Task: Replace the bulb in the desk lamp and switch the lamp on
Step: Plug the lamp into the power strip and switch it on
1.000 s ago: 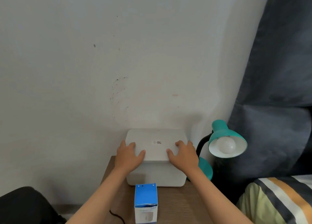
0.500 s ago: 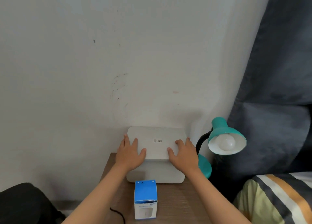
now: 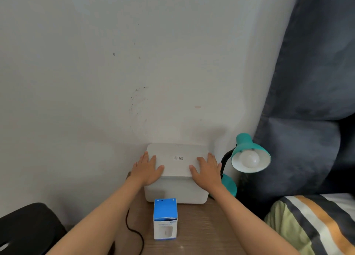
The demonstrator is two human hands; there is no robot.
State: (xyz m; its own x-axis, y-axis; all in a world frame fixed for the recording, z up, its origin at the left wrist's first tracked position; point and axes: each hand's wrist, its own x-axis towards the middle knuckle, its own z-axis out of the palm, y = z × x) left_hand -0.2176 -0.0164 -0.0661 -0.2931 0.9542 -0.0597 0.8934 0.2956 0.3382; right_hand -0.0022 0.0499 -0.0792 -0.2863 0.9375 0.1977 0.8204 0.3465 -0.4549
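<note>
Left hand (image 3: 147, 170) and right hand (image 3: 207, 169) lie flat, fingers spread, on the white box (image 3: 176, 175) — likely steadying it. Teal desk lamp (image 3: 247, 154) stands right, old bulb (image 3: 249, 158) seated. Bulb carton (image 3: 165, 218) waits near — presumably the replacement, contents unseen.

Soft, even daylight fills the frame, moderately dim, with no glare or blown highlights anywhere. The pale, scuffed plaster wall (image 3: 134, 72) grades from a cooler grey at the upper left to a warmer tone near the centre. A faint, diffuse shadow sits on it just above and to the right of the white rounded plastic box (image 3: 177, 158). The white frosted bulb (image 3: 249, 158) in the teal metal lamp shade (image 3: 247, 145) looks unlit. The dark blue curtain (image 3: 317, 81) on the right reads murky. Wide-angle bending curves the frame edges, and detail is slightly soft overall.
</note>
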